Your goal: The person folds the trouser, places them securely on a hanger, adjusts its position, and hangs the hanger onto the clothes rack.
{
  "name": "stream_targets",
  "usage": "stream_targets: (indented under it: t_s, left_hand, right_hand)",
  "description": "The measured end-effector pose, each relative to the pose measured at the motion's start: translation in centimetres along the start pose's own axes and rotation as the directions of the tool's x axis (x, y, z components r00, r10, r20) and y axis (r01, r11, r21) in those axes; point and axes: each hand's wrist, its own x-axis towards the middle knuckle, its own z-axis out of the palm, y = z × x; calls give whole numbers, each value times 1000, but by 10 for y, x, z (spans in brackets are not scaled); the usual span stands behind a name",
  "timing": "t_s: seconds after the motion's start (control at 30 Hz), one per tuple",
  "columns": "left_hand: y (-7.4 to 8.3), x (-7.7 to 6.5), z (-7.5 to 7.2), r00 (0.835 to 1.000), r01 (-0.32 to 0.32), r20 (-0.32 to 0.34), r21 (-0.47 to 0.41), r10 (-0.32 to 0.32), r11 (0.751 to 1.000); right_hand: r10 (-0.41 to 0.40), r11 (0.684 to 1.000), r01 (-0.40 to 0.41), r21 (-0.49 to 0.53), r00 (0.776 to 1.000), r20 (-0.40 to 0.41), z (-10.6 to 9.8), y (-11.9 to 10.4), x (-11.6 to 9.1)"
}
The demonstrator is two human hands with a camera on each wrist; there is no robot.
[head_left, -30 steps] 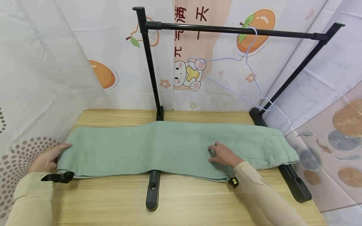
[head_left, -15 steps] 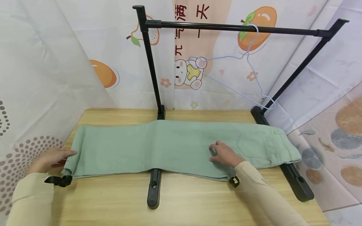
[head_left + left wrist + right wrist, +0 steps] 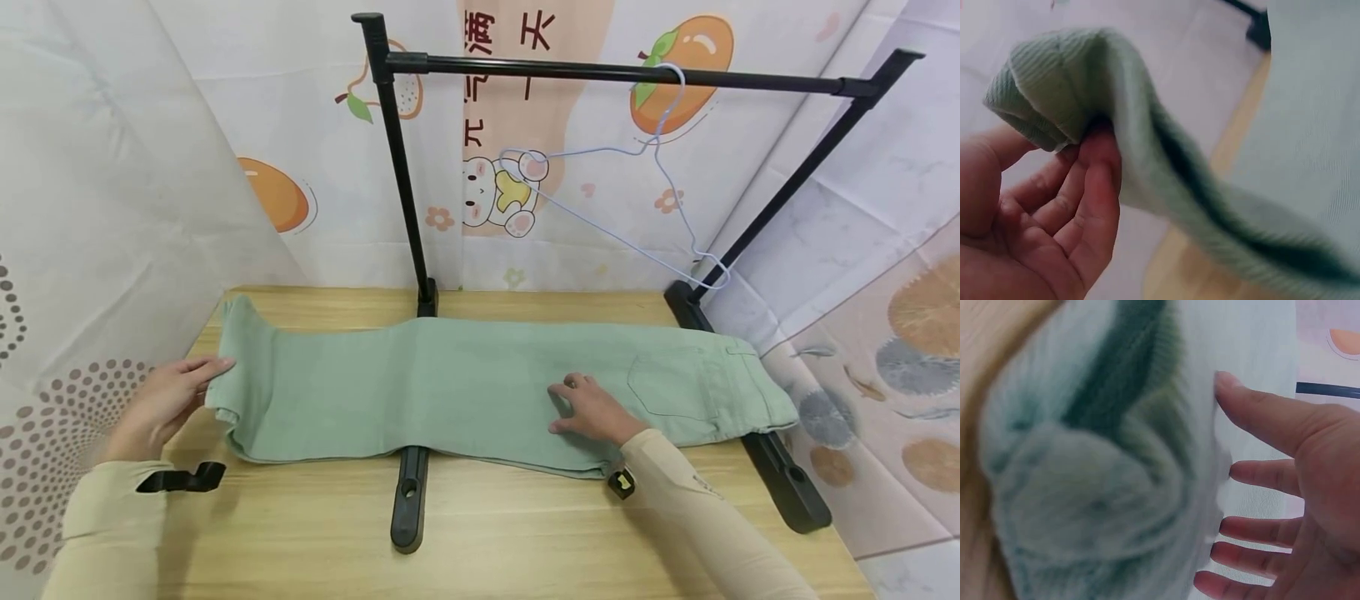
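Note:
Pale green trousers (image 3: 487,383), folded lengthwise, lie across the table with the waist and a back pocket at the right. At the far left, my left hand (image 3: 168,402) pinches the leg ends between thumb and fingers and holds them lifted and curled up off the table. The left wrist view shows the hem (image 3: 1054,78) bunched at the fingertips. My right hand (image 3: 591,410) rests its spread fingertips on the upper leg, left of the pocket. In the right wrist view those fingers (image 3: 1266,478) press lightly against the cloth.
A black clothes rack stands on the table, its crossbar (image 3: 547,70) at the back and its left foot (image 3: 408,508) and right foot (image 3: 787,483) running under the trousers. A pale blue wire hanger (image 3: 600,227) hangs from the bar. Printed curtains (image 3: 337,192) enclose the table (image 3: 300,525).
My left hand has taken the leg ends up from the table and moved them rightward and away, so the cloth there now curls upward. The right hand has stayed nearly still.

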Motion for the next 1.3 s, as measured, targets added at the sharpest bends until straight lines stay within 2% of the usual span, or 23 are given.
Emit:
stream_targets:
  t_s: [0.1,0.33,0.4,0.53,0.63,0.93,1.3]
  left_hand:
    - [15,-1,15,1000,-26,-8,-157,25,987]
    - [42,1,52,998,-32,-55,-39,29,999]
    - [49,2,63,998,-36,-54,-80,32,996]
    - [61,4,84,997,-72,-13,-91,71,993]
    - [69,6,100,995,-97,7,-59,97,994]
    - [87,17,152,989,-112,89,-37,115,993]
    - [99,23,198,975,-129,179,-9,129,992]
  right_hand:
    - [-4,1000,4,-9,1000,8,0,-2,0]
    - [-3,1000,3,-15,1000,4,1,-3,0]
    - [3,1000,-3,-17,1000,6,1,-3,0]
    - [11,1000,-11,-12,1000,10,2,-3,0]
    - [11,1000,-11,-8,1000,10,2,-4,0]
    - [23,1000,-23,5,1000,7,1,0,-2]
    - [24,1000,-24,17,1000,-11,6,1,1]
